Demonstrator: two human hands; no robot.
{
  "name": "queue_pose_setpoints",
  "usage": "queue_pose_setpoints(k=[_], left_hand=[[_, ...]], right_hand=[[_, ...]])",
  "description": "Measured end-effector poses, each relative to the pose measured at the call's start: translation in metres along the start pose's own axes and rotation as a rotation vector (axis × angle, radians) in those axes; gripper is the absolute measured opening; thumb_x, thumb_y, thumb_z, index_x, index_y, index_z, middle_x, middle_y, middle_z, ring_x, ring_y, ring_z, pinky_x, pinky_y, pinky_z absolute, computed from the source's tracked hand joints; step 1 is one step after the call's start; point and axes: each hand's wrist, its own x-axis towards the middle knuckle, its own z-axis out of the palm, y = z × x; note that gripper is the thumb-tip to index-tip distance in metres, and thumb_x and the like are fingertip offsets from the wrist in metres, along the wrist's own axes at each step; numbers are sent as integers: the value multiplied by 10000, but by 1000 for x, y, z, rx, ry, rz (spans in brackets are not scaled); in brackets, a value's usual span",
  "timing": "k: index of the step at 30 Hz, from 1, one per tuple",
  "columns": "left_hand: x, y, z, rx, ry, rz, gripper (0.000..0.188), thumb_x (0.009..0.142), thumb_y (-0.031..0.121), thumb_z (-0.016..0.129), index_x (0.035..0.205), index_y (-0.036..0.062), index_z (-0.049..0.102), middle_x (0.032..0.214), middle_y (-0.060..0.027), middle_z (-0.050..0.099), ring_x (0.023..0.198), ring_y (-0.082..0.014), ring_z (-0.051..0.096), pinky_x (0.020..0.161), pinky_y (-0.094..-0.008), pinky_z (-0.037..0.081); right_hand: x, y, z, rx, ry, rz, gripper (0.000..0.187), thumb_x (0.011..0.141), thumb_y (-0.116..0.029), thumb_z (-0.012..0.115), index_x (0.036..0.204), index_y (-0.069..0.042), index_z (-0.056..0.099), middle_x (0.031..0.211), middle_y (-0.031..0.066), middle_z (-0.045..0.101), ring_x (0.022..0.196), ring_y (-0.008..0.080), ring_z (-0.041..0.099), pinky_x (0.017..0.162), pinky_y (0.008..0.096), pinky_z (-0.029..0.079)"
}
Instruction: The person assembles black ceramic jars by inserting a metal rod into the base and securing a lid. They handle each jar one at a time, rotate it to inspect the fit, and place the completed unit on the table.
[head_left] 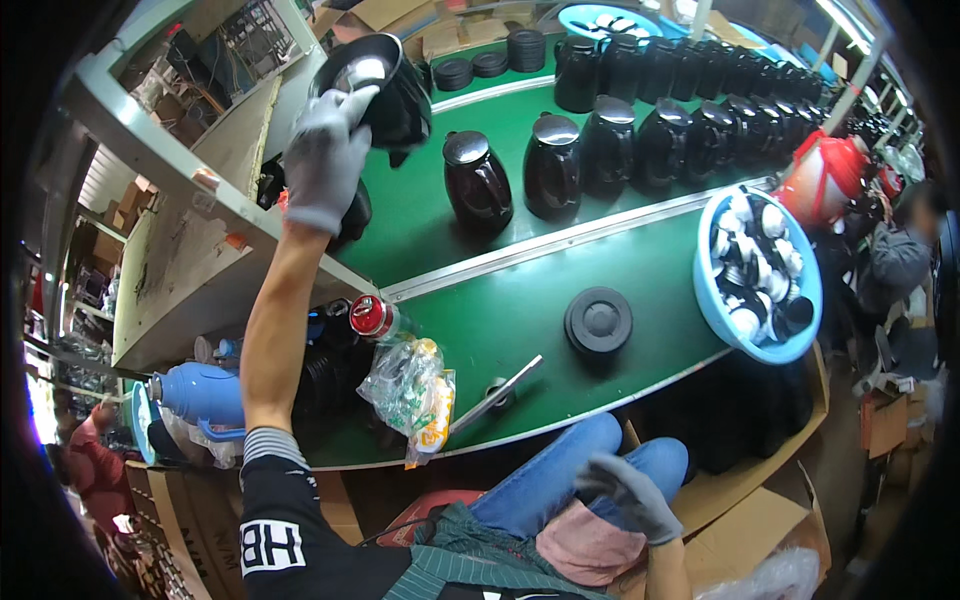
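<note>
My left hand (325,160), in a grey glove, reaches out at the far left of the green bench. Its fingers are closed on a glossy black jug (405,105), tilted, with a shiny silver patch at its top. Part of the jug is hidden behind the hand. Over my lap, my right hand (630,492), also gloved, hangs loosely with its fingers apart and nothing in them. It is nearest to my jeans and a pink cloth (590,542). Dark jugs with silver lids stand upright along the bench, the closest being a brownish-black jug (478,185).
A round black lid (598,320) lies on the near green strip. To its right sits a blue basin (708,290) of black-and-silver parts. Left of the lid are a metal bar (500,392), a plastic bag (400,380) and a red can (372,316). A metal post (190,160) slants at left.
</note>
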Motion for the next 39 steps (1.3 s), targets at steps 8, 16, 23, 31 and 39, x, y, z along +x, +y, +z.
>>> queue_pose_setpoints(k=[8,16,23,31,39], left_hand=[[-121,110,-174,-470,-345,501,322,820,47,790,1133,124,771,949,-84,677,941,-322,681,886,-458,553],[-204,172,-197,-893,-470,723,320,886,103,741,1199,164,732,1130,-64,704,1159,-275,694,1088,-444,542],[-353,127,-109,-1391,-765,-466,635,948,-65,711,1558,-25,538,1483,-133,653,1360,-205,613,1169,-376,489],[-428,143,-46,-2486,-1206,-1139,663,965,-8,653,1604,-29,475,1542,-161,602,1391,-244,583,1198,-347,437],[-425,137,-51,-2731,-971,-1288,632,1008,59,623,1615,-11,462,1567,-163,583,1407,-260,578,1214,-378,434]], right_hand=[[44,-122,149,-1563,249,-1213,736,851,-196,834,1535,-91,584,1606,155,540,1441,380,555,1167,592,438],[-30,-42,136,-1454,292,-1049,364,823,-87,847,1113,-56,631,1419,186,652,1329,391,655,1002,488,562],[-76,20,127,-826,612,-1004,533,716,36,967,1158,-55,684,1433,193,690,1302,320,704,1055,397,594],[-56,25,147,-930,399,-946,465,753,-39,962,1140,-63,706,1450,234,676,1306,373,704,1069,437,593],[82,-43,58,-986,439,-853,317,989,-222,767,1227,-15,737,1162,213,762,1047,315,764,954,416,588]])
